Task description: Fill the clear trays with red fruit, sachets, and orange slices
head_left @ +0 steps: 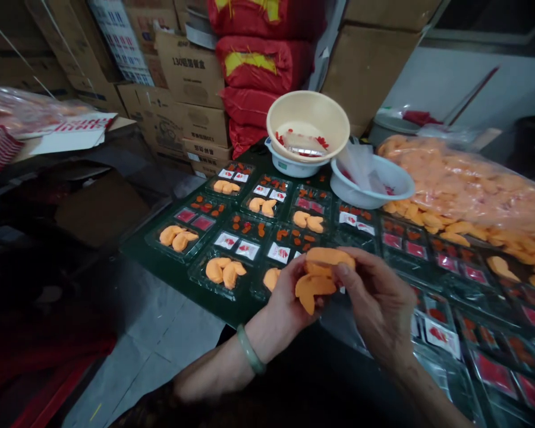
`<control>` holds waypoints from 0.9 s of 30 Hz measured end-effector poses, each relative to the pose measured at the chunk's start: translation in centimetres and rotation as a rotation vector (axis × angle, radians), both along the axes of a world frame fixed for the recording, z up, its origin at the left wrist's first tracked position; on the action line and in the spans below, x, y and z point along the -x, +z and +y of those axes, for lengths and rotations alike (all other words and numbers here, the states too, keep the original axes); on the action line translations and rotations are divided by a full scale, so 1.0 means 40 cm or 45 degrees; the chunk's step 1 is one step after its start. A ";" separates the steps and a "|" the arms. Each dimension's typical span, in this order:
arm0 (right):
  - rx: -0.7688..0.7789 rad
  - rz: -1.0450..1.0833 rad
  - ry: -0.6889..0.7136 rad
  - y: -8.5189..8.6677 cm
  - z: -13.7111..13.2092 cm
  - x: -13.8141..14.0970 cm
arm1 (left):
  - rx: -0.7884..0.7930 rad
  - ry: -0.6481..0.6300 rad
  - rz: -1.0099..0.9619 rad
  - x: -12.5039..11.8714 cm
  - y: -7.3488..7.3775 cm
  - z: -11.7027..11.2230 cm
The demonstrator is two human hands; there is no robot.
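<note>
My left hand [288, 300] and right hand [377, 303] hold orange crescents [315, 284] between closed, curled fingers, lying crosswise; the nearest tray [255, 289] sits just ahead of my left hand.

Stacked cardboard cartons [191, 113] rise beyond the far edge of the worktop [138, 254], with a pile of red woven sacks [261, 62] standing beside them. More brown cartons [374, 65] sit to the right, next to a pale wall [468, 83]. Grey floor tiles [160, 339] show below the worktop's left edge. Further left, a dark shelf [71, 160] carries a white cardboard flap [66, 135] and a clear plastic bag [22, 107]. The light is dim, and the lower left lies in deep shadow.
</note>
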State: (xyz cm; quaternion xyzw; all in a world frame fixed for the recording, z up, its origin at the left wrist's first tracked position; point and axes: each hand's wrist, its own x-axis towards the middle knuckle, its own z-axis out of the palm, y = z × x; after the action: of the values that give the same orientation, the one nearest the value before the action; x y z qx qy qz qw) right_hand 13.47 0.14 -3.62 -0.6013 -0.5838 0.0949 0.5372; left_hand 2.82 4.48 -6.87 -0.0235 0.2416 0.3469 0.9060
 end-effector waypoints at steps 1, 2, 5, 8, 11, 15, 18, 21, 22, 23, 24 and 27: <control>-0.004 0.043 -0.048 0.000 -0.009 -0.010 | 0.013 -0.033 -0.024 0.006 0.002 -0.001; 0.000 0.044 -0.093 -0.003 -0.020 -0.023 | 0.011 -0.053 -0.033 0.014 0.005 0.001; 0.021 -0.192 -0.187 -0.030 -0.066 -0.067 | -0.077 0.027 0.031 0.051 0.011 0.016; -0.001 -0.545 -0.144 -0.078 -0.118 -0.101 | -0.174 0.117 0.021 0.083 0.010 0.040; -0.015 -0.808 -0.043 -0.125 -0.149 -0.109 | -0.195 0.156 -0.002 0.093 0.004 0.051; 0.188 -1.101 0.095 -0.151 -0.142 -0.102 | -0.190 0.151 0.077 0.076 0.004 0.043; 0.480 -1.166 0.283 -0.144 -0.132 -0.105 | -0.159 0.187 0.151 0.059 0.008 0.034; 0.575 -1.077 0.328 -0.126 -0.136 -0.108 | -0.123 0.204 0.165 0.046 0.011 0.027; 0.528 -1.028 0.283 -0.118 -0.139 -0.105 | -0.110 0.191 0.160 0.041 0.011 0.024; 0.456 -0.969 0.222 -0.108 -0.141 -0.098 | -0.098 0.174 0.161 0.034 0.012 0.019; 0.373 -0.899 0.162 -0.098 -0.141 -0.087 | -0.091 0.159 0.171 0.026 0.012 0.014; 0.194 -0.725 0.031 -0.069 -0.130 -0.041 | -0.098 0.152 0.229 -0.006 0.011 -0.012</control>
State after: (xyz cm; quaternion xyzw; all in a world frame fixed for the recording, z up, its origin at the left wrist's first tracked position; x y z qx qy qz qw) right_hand 15.11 -5.06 -6.37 -0.6353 -0.7095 -0.0274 0.3038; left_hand 3.05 3.99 -6.44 0.0282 0.3066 0.4099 0.8586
